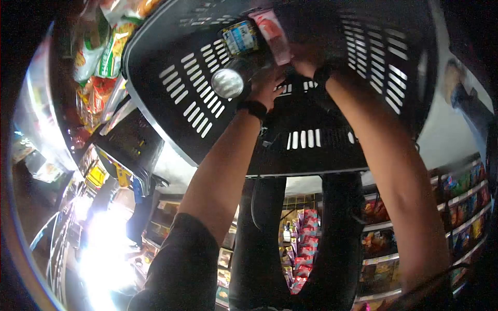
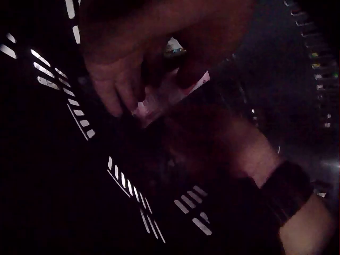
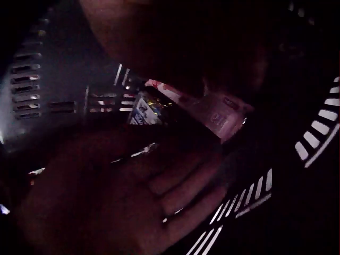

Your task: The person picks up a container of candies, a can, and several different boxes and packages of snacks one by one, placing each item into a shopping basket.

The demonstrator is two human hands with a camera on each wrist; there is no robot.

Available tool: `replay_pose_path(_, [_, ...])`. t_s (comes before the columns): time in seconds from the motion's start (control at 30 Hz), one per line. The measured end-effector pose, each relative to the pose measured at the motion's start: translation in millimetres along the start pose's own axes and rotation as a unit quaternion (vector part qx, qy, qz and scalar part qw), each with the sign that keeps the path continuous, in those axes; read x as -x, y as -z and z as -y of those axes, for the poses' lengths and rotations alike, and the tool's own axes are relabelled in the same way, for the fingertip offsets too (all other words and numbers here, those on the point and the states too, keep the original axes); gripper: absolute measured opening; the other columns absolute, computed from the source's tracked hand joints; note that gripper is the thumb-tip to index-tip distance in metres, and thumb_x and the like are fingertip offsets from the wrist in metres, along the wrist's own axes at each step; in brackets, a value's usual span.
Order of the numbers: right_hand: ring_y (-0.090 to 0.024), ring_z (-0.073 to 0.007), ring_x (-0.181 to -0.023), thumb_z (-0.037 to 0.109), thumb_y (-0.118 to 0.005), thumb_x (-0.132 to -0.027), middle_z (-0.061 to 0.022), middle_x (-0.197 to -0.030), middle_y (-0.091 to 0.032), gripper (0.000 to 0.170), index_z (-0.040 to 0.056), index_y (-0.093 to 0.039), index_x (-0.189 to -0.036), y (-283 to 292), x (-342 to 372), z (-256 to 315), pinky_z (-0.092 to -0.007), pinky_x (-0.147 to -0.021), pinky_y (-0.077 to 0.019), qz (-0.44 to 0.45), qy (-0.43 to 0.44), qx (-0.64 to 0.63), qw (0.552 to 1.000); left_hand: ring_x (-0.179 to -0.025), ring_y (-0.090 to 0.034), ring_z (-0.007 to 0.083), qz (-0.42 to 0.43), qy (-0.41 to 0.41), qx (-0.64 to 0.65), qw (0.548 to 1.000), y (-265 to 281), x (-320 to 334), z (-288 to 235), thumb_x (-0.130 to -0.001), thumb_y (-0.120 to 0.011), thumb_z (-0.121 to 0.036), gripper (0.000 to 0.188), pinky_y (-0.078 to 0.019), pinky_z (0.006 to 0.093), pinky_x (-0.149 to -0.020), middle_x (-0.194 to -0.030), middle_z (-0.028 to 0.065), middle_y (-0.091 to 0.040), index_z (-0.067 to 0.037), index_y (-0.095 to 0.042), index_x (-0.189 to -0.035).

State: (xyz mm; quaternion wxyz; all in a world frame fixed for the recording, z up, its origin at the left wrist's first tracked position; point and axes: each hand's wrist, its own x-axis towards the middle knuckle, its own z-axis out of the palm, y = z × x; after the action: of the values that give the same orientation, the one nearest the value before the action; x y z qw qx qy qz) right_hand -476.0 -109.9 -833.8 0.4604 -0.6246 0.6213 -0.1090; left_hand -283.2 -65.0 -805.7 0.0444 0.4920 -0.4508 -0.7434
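Basket (image 1: 187,155): black moulded plastic, smooth, rounded rim; walls cut with rows of short slots; taken as landmark for all places below.
Pink packet (image 1: 271,33): inside basket, toward far wall, right of the blue-labelled pack; long, narrow, pale pink with redder print; slight sheen, probably thin film.
Right hand (image 1: 306,59): inside basket, at near end of pink packet, apparently touching it; fingers lost in shadow, so cannot tell how far closed or whether pinching.
Left hand (image 1: 266,87): inside basket, left of right hand; fingers extended, slightly spread, relaxed; nothing visibly gripped.
Handling, judged: best to support pink packet along its length, with light finger pressure; squeezing one end could crease or bend it. Best to keep left fingers loose and low, clear of the round silver-topped container. Best to lower flat rather than drop.
Blue-labelled pack (image 1: 240,38): inside basket, toward far wall; squarish, dark edges, blue and white label; glossy.
Silver-topped container (image 1: 227,83): inside basket, by left slotted wall; circular top, bright, metallic-looking; contents not readable.
Wristbands (image 1: 252,108): black, matt, one on each wrist, within basket opening.
Bagged goods (image 1: 110,52): outside basket, beyond left rim; crinkled, shiny, green, white and red.
Red packets (image 1: 307,238): outside basket, below near rim; small, in stacked rows.
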Motion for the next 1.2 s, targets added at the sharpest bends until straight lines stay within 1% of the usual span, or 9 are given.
replay_pose_path(0.1, [-0.070, -0.0216, -0.096, 0.009, -0.060, -0.086, -0.0122, -0.107, -0.072, 0.032, 0.0017, -0.066, -0.117, 7.1, 29.2, -12.8, -0.0377, -0.082, -0.0544, 0.100, 0.097, 0.142, 0.980, -0.122, -0.055, 0.0202, -0.081, 0.121, 0.165, 0.975, -18.8, -1.3, -32.8, -0.098, -0.053, -0.026, 0.042, -0.0491, 0.0370, -0.100, -0.137, 0.0069, -0.052, -0.012, -0.045, -0.137])
replay_pose_path(0.27, [-0.070, -0.0252, -0.092, 0.006, -0.061, -0.089, -0.0146, -0.102, -0.070, 0.019, -0.0024, -0.065, -0.106, 94.0, 122.4, 19.8, -0.0378, -0.078, -0.0572, 0.018, 0.090, -0.201, 0.975, -0.109, -0.063, 0.0209, -0.127, 0.238, 0.263, 0.926, -49.4, 21.4, -109.2, -0.093, -0.061, -0.039, 0.039, -0.0500, 0.0404, -0.092, -0.115, 0.0053, -0.065, -0.012, -0.059, -0.122])
replay_pose_path(0.33, [-0.071, -0.0232, -0.089, 0.005, -0.065, -0.091, -0.0156, -0.099, -0.070, 0.019, -0.0034, -0.063, -0.109, 149.6, 167.7, 65.6, -0.0323, -0.073, -0.0590, 0.005, -0.174, -0.549, 0.818, -0.114, -0.061, 0.0233, -0.118, 0.233, 0.194, 0.946, -66.9, 37.0, -150.8, -0.097, -0.056, -0.036, 0.043, -0.0490, 0.0412, -0.096, -0.123, 0.0095, -0.063, -0.008, -0.054, -0.129])
replay_pose_path(0.4, [-0.070, -0.0183, -0.090, 0.006, -0.062, -0.096, -0.0154, -0.099, -0.070, 0.024, -0.0032, -0.058, -0.117, 183.1, 206.7, 75.0, -0.0277, -0.074, -0.0585, -0.031, -0.157, -0.572, 0.804, -0.123, -0.057, 0.0254, -0.085, 0.226, 0.126, 0.962, -77.6, 47.4, -191.4, -0.099, -0.051, -0.036, 0.047, -0.0472, 0.0411, -0.103, -0.135, 0.0133, -0.057, -0.005, -0.049, -0.135])
replay_pose_path(0.6, [-0.068, -0.0174, -0.094, 0.004, -0.066, -0.093, -0.0146, -0.104, -0.067, 0.022, -0.0063, -0.060, -0.112, 241.3, 332.8, 82.8, -0.0295, -0.079, -0.0594, -0.170, -0.199, -0.501, 0.825, -0.116, -0.062, 0.0282, -0.094, 0.195, 0.103, 0.971, -119.9, 107.2, -292.4, -0.095, -0.060, -0.036, 0.051, -0.0497, 0.0421, -0.099, -0.126, 0.0154, -0.063, -0.002, -0.052, -0.131])
replay_pose_path(0.77, [-0.064, -0.0143, -0.075, 0.005, -0.065, -0.089, -0.0096, -0.081, -0.068, 0.013, -0.0049, -0.062, -0.097, 278.1, 459.5, 115.2, -0.0303, -0.067, -0.0496, -0.362, -0.248, -0.312, 0.843, -0.111, -0.065, 0.0277, -0.085, 0.129, 0.097, 0.983, -148.9, 191.7, -363.0, -0.097, -0.056, -0.034, 0.042, -0.0505, 0.0400, -0.096, -0.120, 0.0155, -0.066, -0.004, -0.056, -0.127])
replay_pose_path(0.93, [-0.068, -0.0173, -0.073, 0.009, -0.060, -0.091, -0.0124, -0.082, -0.070, 0.016, -0.0053, -0.064, -0.098, 300.0, 587.6, 143.7, -0.0299, -0.067, -0.0538, -0.307, -0.264, -0.333, 0.852, -0.109, -0.067, 0.0267, -0.100, 0.061, 0.101, 0.988, -152.9, 279.9, -396.2, -0.098, -0.056, -0.033, 0.041, -0.0514, 0.0382, -0.093, -0.120, 0.0147, -0.068, -0.005, -0.056, -0.127])
replay_pose_path(1.1, [-0.070, -0.0211, -0.073, 0.015, -0.060, -0.093, -0.0126, -0.085, -0.071, 0.022, -0.0042, -0.063, -0.104, 236.2, 692.2, 68.6, -0.0343, -0.065, -0.0543, -0.261, -0.282, -0.283, 0.879, -0.099, -0.071, 0.0246, -0.109, 0.061, 0.209, 0.970, -113.1, 354.0, -364.7, -0.097, -0.057, -0.030, 0.035, -0.0563, 0.0317, -0.077, -0.114, 0.0153, -0.070, -0.004, -0.059, -0.121])
replay_pose_path(1.2, [-0.070, -0.0230, -0.073, 0.017, -0.060, -0.093, -0.0123, -0.088, -0.072, 0.024, -0.0025, -0.063, -0.107, 266.0, 700.2, 116.6, -0.0343, -0.063, -0.0538, -0.261, -0.316, -0.391, 0.824, -0.095, -0.072, 0.0242, -0.119, 0.016, 0.237, 0.964, -60.9, 383.0, -319.4, -0.096, -0.056, -0.025, 0.034, -0.0602, 0.0334, -0.075, -0.117, 0.0162, -0.069, 0.000, -0.058, -0.119])
